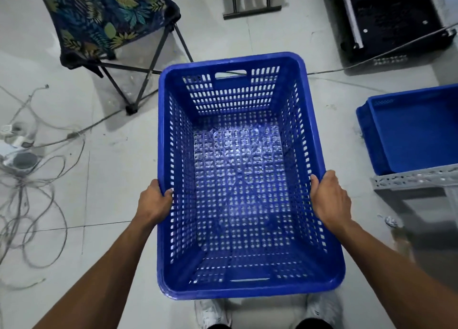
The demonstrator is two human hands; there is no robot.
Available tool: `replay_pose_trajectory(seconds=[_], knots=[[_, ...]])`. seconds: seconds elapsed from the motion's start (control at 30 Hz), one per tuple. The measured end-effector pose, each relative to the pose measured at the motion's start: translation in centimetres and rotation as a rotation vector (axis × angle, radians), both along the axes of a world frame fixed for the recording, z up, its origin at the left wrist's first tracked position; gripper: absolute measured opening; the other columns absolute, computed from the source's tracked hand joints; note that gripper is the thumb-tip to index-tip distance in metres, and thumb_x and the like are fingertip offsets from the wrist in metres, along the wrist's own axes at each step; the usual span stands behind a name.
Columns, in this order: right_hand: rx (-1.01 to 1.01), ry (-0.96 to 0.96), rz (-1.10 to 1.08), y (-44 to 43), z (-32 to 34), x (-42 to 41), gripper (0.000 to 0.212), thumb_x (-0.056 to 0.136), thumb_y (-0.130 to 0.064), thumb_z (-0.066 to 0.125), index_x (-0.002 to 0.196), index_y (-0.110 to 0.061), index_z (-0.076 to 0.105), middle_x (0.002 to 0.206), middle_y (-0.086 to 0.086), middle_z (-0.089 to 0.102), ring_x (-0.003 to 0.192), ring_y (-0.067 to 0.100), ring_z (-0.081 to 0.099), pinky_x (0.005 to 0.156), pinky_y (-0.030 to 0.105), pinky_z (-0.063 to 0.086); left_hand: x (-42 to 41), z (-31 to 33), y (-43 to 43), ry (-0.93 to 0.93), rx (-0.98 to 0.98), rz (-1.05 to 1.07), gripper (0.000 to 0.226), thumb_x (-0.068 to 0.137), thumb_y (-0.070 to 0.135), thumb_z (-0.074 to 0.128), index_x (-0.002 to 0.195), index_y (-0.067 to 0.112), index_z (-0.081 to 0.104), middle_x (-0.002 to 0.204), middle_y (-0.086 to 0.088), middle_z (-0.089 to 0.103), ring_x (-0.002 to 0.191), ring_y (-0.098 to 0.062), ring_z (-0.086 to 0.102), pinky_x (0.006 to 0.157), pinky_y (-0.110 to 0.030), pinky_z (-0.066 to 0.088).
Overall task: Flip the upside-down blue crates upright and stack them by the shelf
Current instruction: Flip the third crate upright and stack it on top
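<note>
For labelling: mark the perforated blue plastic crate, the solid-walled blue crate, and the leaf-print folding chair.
Perforated blue plastic crate (pixel 301 66), head view, far rim.
Solid-walled blue crate (pixel 421 133), head view, inner floor.
Leaf-print folding chair (pixel 104 16), head view, fabric seat.

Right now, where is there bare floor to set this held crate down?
Bare floor lies between the perforated blue plastic crate and the shallow blue tray by the grey metal shelf, and left of the left hand. Crowded: tangled grey cables far left, folding leaf-print chair behind.

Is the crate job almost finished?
Partly. The blue crate is already open side up, held by the left hand and right hand on its long rims. Left: setting it by the grey shelf, where another blue crate sits.
</note>
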State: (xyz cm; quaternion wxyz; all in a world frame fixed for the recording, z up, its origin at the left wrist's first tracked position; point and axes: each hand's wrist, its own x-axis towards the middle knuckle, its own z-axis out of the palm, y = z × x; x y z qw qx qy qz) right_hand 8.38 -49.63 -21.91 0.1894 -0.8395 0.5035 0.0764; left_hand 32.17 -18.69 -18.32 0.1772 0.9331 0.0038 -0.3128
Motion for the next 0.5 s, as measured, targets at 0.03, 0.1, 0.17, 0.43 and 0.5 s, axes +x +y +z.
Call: replay_pose_trajectory(seconds=[0.03, 0.1, 0.17, 0.43, 0.5], knots=[[-0.022, -0.02, -0.004, 0.1, -0.1, 0.0, 0.036, 0.103, -0.041, 0.034, 0.1, -0.006, 0.042, 0.094, 0.016, 0.058, 0.076, 0.042, 0.06, 0.064, 0.045, 0.047, -0.1, -0.5, 0.0, -0.009, 0.006, 0.0, 0.033, 0.099, 0.025, 0.052, 0.124, 0.005, 0.05, 0.122, -0.019, 0.062, 0.104, -0.038, 0.06, 0.089, -0.047, 0.052], [-0.052, -0.053, -0.005, 0.2, -0.3, 0.1, 0.036, 0.103, -0.041, 0.034, 0.098, -0.006, 0.042, 0.095, 0.017, 0.056, 0.073, 0.042, 0.059, 0.063, 0.046, 0.048, 0.1, -1.0, -0.1, -0.026, 0.033, -0.026, 0.033, 0.099, 0.025, 0.052, 0.123, 0.003, 0.048, 0.122, -0.022, 0.061, 0.105, -0.04, 0.06, 0.089, -0.047, 0.051], [-0.04, -0.052, -0.004, 0.2, -0.3, 0.2, 0.037, 0.103, -0.044, 0.032, 0.1, -0.008, 0.042, 0.1, 0.016, 0.054, 0.072, 0.039, 0.057, 0.062, 0.043, 0.045, 0.2, -1.1, -0.3, -0.03, 0.071, -0.057, 0.035, 0.099, 0.026, 0.052, 0.123, 0.001, 0.047, 0.123, -0.023, 0.061, 0.106, -0.041, 0.059, 0.089, -0.046, 0.049], [0.029, 0.081, 0.096, -4.6, 1.2, -0.7, 0.039, 0.103, -0.048, 0.024, 0.103, -0.012, 0.036, 0.1, 0.017, 0.062, 0.072, 0.03, 0.048, 0.065, 0.04, 0.038, -4.7, -0.7, -1.5, 0.086, 0.003, 0.044, 0.037, 0.099, 0.03, 0.052, 0.125, 0.004, 0.048, 0.124, -0.019, 0.061, 0.106, -0.038, 0.06, 0.092, -0.049, 0.052], [0.03, 0.158, 0.113, -6.2, 1.5, -1.0, 0.039, 0.104, -0.048, 0.026, 0.108, -0.011, 0.039, 0.107, 0.016, 0.061, 0.078, 0.033, 0.053, 0.067, 0.04, 0.038, -7.2, -0.7, -1.9, 0.139, -0.045, 0.141, 0.037, 0.098, 0.031, 0.054, 0.125, 0.007, 0.05, 0.124, -0.015, 0.062, 0.106, -0.036, 0.061, 0.094, -0.049, 0.052]])
